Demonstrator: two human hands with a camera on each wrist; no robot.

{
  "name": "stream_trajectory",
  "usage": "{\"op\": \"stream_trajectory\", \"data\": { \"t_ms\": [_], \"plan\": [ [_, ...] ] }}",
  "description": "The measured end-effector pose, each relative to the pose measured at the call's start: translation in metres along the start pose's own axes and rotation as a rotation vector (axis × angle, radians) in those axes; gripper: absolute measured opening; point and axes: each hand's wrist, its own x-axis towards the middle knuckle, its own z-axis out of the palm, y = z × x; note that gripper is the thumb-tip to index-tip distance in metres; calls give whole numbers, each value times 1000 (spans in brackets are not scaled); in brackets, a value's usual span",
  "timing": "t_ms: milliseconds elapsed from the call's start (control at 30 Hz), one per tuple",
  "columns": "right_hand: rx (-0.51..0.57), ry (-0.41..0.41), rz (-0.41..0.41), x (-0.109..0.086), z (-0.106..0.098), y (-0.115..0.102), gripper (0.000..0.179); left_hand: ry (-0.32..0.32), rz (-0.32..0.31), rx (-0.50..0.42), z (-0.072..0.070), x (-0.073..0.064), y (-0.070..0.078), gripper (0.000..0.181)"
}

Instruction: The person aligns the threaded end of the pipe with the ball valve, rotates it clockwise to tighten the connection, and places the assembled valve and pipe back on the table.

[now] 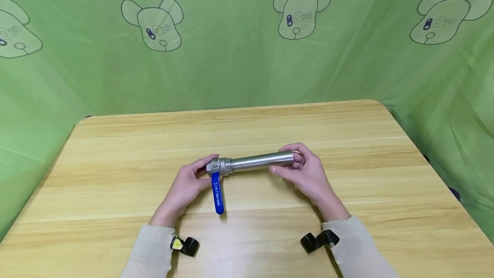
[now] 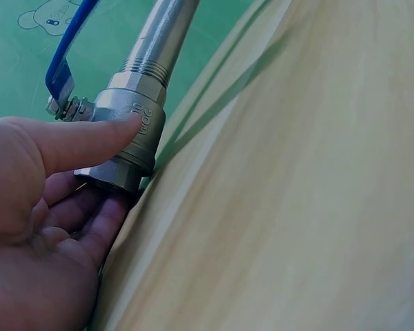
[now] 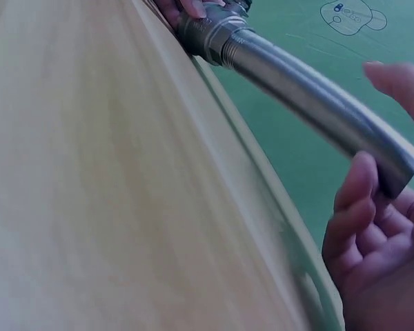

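A steel ball valve (image 1: 224,166) with a blue lever handle (image 1: 217,194) is joined to a shiny steel pipe (image 1: 260,161). My left hand (image 1: 187,183) grips the valve, its thumb laid along the body in the left wrist view and its fingers round the lower end. Toward the near side of the table points the handle. Around the pipe's free right end is my right hand (image 1: 308,175). Its fingers touch the pipe from below in the right wrist view, while the thumb stands off the metal. Threads show where the pipe (image 3: 317,96) enters the valve.
Beneath the hands lies a wood-grain table (image 1: 247,235) with rounded far corners. A green cloth (image 1: 231,72) with printed mouse-like heads hangs behind it and along both sides. Black camera mounts sit on the left sleeve (image 1: 148,252) and right sleeve (image 1: 359,248).
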Motion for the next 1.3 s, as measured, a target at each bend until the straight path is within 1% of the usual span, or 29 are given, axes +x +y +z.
{"op": "stream_trajectory", "data": {
  "t_ms": [100, 167, 400, 533, 700, 833, 967, 1200, 1300],
  "plan": [
    [27, -30, -48, 1, -1, 2, 56, -4, -14, -21, -1, 1, 0, 64],
    [34, -42, -63, 1, -2, 3, 53, -8, -20, -30, -1, 1, 0, 64],
    [64, -32, -52, 2, -2, 6, 50, -9, -21, -26, -1, 1, 1, 65],
    [76, -25, -35, 2, -1, 5, 50, -5, -25, -24, 0, 1, 1, 64],
    [69, -11, 18, 2, 0, 3, 48, -1, -26, -27, 0, 1, 1, 64],
    [67, 1, 40, 1, 0, 2, 47, 8, 3, -25, 1, 1, 1, 67],
    [64, 11, 56, 2, 1, 3, 46, 22, 32, -41, 2, 1, 0, 65],
    [42, 32, 95, 1, 1, 3, 49, 57, 52, -68, 3, 1, -2, 62],
    [35, 40, 108, 1, 1, 3, 49, 55, 51, -78, 2, 1, -3, 60]
  ]
}}
